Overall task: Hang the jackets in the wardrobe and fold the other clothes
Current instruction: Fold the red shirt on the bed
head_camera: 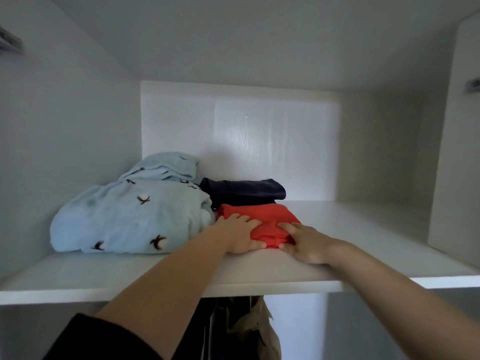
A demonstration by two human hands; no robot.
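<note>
A folded red garment (pixel 262 216) lies on the white wardrobe shelf (pixel 130 271), near its front edge. My left hand (pixel 239 232) grips its left front corner, fingers on top and thumb at the front. My right hand (pixel 301 241) holds its right front corner the same way. Behind the red garment lies a folded dark navy garment (pixel 244 190). To the left sits a bundled light blue cloth (pixel 130 216) with small dark bird prints, touching both folded pieces.
The shelf compartment has white side walls and a back panel (pixel 239 141); bare shelf stretches to the right of the clothes. Below the shelf, hanging garments (pixel 246 328), dark and olive, show between my arms.
</note>
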